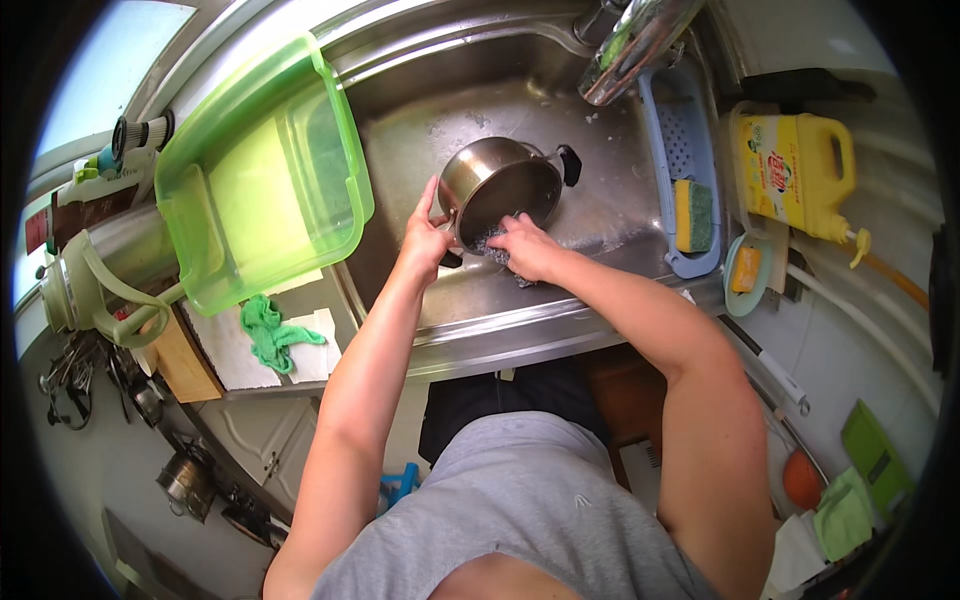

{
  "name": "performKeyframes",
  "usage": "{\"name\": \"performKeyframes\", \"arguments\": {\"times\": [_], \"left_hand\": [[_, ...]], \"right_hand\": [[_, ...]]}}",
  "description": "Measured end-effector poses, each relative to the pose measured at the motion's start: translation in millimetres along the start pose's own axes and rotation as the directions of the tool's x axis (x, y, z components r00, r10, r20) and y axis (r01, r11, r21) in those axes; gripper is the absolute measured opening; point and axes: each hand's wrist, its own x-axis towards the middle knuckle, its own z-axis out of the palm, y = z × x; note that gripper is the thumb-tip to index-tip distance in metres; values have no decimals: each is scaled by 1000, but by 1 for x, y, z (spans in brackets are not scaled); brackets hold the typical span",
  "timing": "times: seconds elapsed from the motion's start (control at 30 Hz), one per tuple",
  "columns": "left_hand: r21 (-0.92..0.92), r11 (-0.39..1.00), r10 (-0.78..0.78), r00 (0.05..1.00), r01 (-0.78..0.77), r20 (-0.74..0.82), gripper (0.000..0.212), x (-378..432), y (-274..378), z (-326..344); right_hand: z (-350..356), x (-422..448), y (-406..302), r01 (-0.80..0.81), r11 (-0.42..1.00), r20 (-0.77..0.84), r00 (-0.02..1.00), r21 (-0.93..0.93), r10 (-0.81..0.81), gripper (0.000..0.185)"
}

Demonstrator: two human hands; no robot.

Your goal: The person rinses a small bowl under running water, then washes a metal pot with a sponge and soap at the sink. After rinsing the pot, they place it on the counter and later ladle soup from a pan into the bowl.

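A stainless steel pot (480, 169) with black side handles is tilted in the steel sink (405, 112), its mouth turned towards me. My left hand (427, 240) grips the pot's left side near one handle, thumb by the rim. The other black handle (570, 166) sticks out at the upper right. Pressed against the lower rim and inner wall, a scouring pad of metal mesh (495, 251) is in my right hand (527, 247). My right fingers cover part of the pad. Some of the pot's inside is in shadow.
A chrome faucet (622, 56) reaches over the sink's back right. Left of the basin lies a tilted green translucent bin (255, 180), with a green cloth (274, 334) nearby. A blue caddy (679, 150) holds a sponge (694, 216). Beyond it stands a yellow detergent jug (799, 169).
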Motion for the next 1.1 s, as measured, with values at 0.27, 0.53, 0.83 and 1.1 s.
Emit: {"name": "performKeyframes", "arguments": {"times": [0.27,0.53,0.83,1.1], "left_hand": [[12,1000,-16,1000,15,11,107,-4,-2,-1],[-128,983,-122,987,135,100,109,8,-17,-18],[-408,836,-349,929,368,122,93,21,-48,-26],[-304,855,-376,907,419,191,85,17,-43,4]], "right_hand": [[2,16,-4,-64,997,59,996,39,61,27],[-13,63,-5,-138,907,57,983,-399,175,27],[6,82,-60,-157,737,-194,910,658,367,45],[-12,120,-48,-170,333,-107,733,928,672,48]]}}
